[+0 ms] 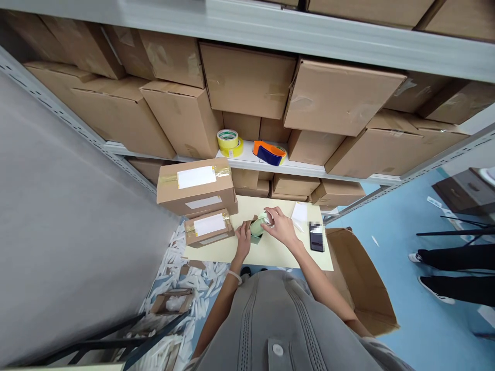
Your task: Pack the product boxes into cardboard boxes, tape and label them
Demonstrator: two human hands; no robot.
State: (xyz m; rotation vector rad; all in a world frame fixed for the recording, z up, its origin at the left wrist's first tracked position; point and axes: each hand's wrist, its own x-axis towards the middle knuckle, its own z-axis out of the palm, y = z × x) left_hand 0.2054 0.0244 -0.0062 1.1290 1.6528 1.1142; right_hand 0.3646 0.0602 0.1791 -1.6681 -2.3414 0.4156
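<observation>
At the middle of the cream table, a pale green cylindrical container with a silvery end lies tilted over a small green box. My right hand is closed round the silvery end, on the container's right. On the other side, my left hand grips the small box at its left edge, beside a brown flap. The container's lower end is partly hidden, so I cannot tell how far inside the box it sits. White paper and a phone lie right of my hands.
Two labelled cartons, a large one and a smaller one, stand left. Tape rolls and an orange-and-blue tape dispenser sit on the shelf. An open carton stands right. Paper scraps litter the floor; a person's legs show far right.
</observation>
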